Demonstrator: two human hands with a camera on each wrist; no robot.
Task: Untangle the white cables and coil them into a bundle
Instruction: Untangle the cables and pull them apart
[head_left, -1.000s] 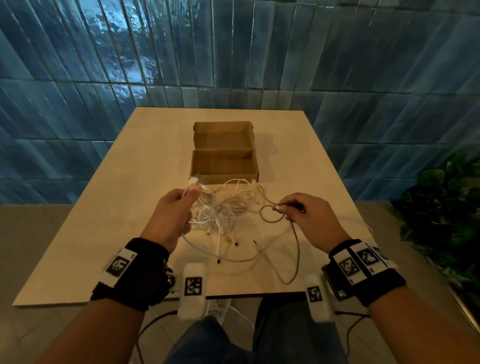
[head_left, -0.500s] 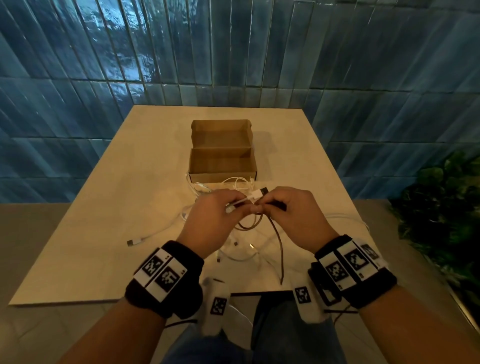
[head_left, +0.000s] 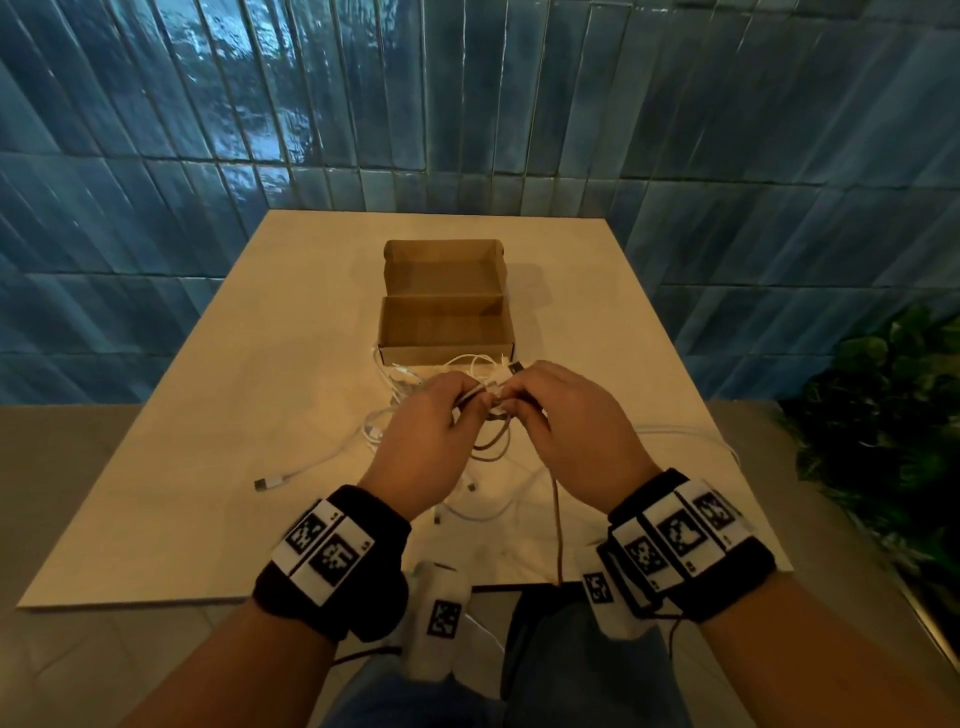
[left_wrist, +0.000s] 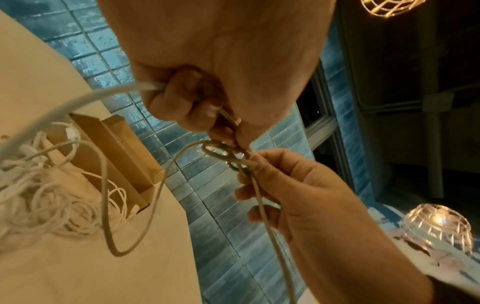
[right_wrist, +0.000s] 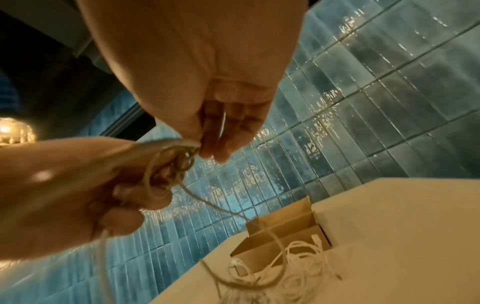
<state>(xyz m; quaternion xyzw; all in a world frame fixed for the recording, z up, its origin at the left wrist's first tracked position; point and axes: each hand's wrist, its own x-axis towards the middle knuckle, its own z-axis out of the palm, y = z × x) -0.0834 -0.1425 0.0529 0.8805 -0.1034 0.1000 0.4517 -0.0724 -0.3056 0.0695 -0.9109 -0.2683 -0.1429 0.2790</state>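
A tangle of white cables lies on the table in front of the box. Both hands are raised above it, meeting over one duller cable with a small knot. My left hand curls its fingers round this knotted cable and pinches the knot from above. My right hand pinches the same knot with thumb and fingertips. The cable hangs in a loop under the hands, and one strand runs down over the table's front edge. The pile lies loose on the table.
An open cardboard box stands just behind the pile, mid-table. A white plug end lies out to the left on the beige table. Another cable trails right. A blue tiled wall stands behind; a plant is at the right.
A second ago the hands were apart, the left holding a white plug end. The left hand let that go, it now lies on the table, and moved right to join the right hand at the knot.
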